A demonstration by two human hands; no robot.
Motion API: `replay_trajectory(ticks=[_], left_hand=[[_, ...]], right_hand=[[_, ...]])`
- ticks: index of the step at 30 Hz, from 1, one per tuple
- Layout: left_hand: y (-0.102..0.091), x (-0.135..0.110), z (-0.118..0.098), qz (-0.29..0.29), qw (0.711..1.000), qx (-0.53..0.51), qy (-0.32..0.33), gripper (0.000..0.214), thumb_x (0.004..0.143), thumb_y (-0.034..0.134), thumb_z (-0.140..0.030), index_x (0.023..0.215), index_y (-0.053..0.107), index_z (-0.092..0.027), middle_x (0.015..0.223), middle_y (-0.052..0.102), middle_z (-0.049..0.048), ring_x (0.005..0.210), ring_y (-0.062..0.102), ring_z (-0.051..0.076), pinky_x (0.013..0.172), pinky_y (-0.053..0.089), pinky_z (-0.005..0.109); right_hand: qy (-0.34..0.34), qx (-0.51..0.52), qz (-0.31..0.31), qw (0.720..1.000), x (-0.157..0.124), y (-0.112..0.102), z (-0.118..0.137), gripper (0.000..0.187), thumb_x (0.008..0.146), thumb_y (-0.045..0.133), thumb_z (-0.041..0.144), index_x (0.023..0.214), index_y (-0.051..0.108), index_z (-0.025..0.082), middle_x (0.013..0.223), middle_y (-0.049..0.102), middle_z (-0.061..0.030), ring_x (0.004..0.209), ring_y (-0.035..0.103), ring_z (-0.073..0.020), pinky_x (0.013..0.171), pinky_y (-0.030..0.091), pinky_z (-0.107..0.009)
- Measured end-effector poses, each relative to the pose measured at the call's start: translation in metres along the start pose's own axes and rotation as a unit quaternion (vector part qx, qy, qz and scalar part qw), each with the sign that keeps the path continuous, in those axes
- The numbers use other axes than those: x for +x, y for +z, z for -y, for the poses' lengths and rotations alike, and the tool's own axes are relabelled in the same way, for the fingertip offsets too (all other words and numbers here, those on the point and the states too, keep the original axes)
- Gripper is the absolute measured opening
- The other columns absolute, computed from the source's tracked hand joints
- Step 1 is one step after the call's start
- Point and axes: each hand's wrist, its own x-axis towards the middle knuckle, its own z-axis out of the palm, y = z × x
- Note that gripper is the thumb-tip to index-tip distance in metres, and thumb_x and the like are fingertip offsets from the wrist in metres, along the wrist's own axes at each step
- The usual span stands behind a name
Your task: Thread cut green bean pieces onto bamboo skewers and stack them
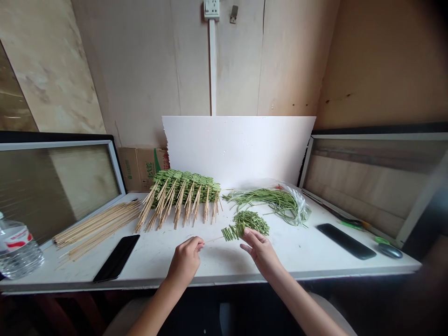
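Note:
My left hand (187,259) is closed on the bare end of a thin bamboo skewer (214,240). On the skewer's other end sits a row of short green bean pieces (231,232). My right hand (259,249) pinches at the far end of that row; what exactly lies between its fingertips is partly hidden. Just behind it rests a pile of cut green bean pieces (257,220). At the back left, a large stack of filled bean skewers (187,186) lies with its bare sticks fanned toward me.
Loose bamboo skewers (101,224) lie at left beside a black phone (117,258) and a water bottle (19,247). Long uncut beans (269,199) spill from a clear plastic bag (301,207). A dark phone-like slab (346,240) and a mouse (389,250) are at right. A white board (238,149) stands behind.

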Motion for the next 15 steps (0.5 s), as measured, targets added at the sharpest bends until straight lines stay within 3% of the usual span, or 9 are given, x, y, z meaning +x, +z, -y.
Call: replay_trajectory(ticks=[7,15], left_hand=[[-0.0036,0.0053,-0.0006,-0.010,1.000,0.007,-0.002,0.024,0.090,0.045,-0.007,0.083,0.063,-0.021,0.076,0.071,0.0022,0.074,0.072,0.017,0.068,0.052,0.023],[-0.0004,0.0038,0.0006,-0.003,1.000,0.018,-0.006,0.022,0.093,0.046,-0.011,0.083,0.063,-0.022,0.072,0.068,0.0016,0.069,0.068,0.017,0.067,0.050,0.023]], right_hand=[[-0.012,-0.018,0.005,1.000,-0.0002,0.0019,0.0030,0.041,0.069,0.089,0.047,0.098,0.079,0.021,0.115,0.076,-0.0113,0.125,0.061,-0.0332,0.089,0.055,-0.038],[-0.016,0.019,-0.001,1.000,0.0043,-0.0031,0.0015,0.044,0.069,0.087,0.052,0.100,0.081,0.022,0.108,0.076,-0.0114,0.119,0.063,-0.0334,0.078,0.055,-0.034]])
